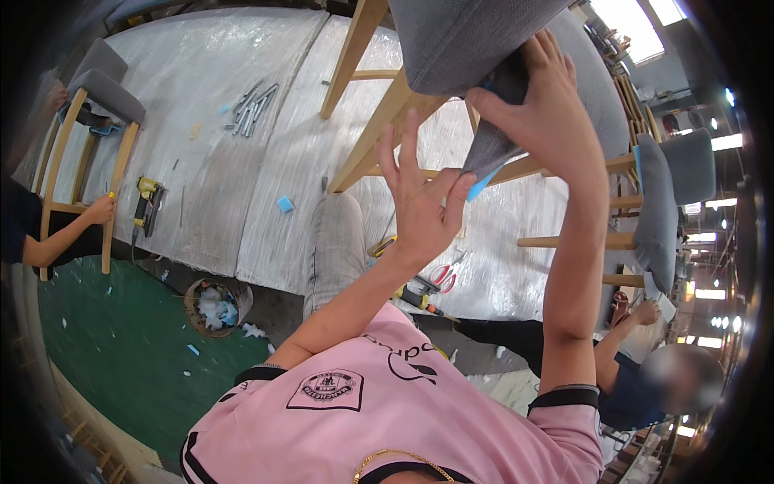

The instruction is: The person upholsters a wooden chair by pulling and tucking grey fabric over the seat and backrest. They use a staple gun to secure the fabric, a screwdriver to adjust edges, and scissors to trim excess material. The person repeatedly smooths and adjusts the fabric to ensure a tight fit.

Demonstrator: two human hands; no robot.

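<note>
A grey upholstered chair seat (468, 32) on pale wooden legs (379, 133) is held up in front of me over the workbench. My right hand (540, 113) pinches a fold of loose grey fabric (490, 149) hanging from the seat's underside, where a strip of blue foam (481, 184) shows at its edge. My left hand (419, 202) is just below it, fingers spread, its thumb near the blue foam and its fingertips by the wooden rail. It holds nothing.
The plastic-wrapped workbench (201, 97) carries a yellow staple gun (147, 202), a pile of metal staple strips (254, 105), a blue foam scrap (285, 204) and red-handled scissors (442, 277). A scrap basket (214, 305) stands below. Another person's hand (98, 210) holds a chair (97, 89) at left. Another person (669, 379) sits at lower right.
</note>
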